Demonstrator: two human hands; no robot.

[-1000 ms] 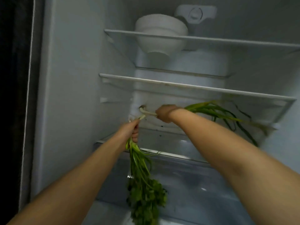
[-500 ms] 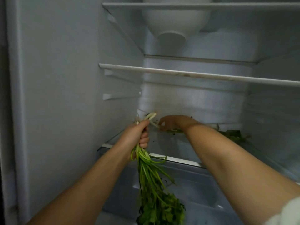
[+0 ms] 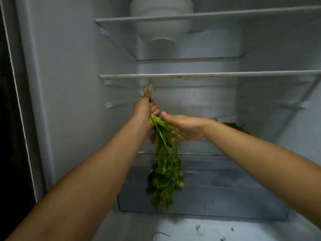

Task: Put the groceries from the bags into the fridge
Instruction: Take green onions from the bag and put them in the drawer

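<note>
— What's the left hand (image 3: 145,110) got?

— It grips a bunch of cilantro (image 3: 165,174) by the stems, leaves hanging down past the front edge of the lowest shelf (image 3: 199,154) in the fridge (image 3: 73,84).

— And the right hand (image 3: 186,126)?

— Fingers loosely spread, cupped against the stems just below the left fist, touching them but not closed round them.

— Anything else inside?

— Some greens (image 3: 233,126) lie at the shelf's back right corner. A white bowl (image 3: 161,23) stands on the top shelf (image 3: 225,14).
</note>
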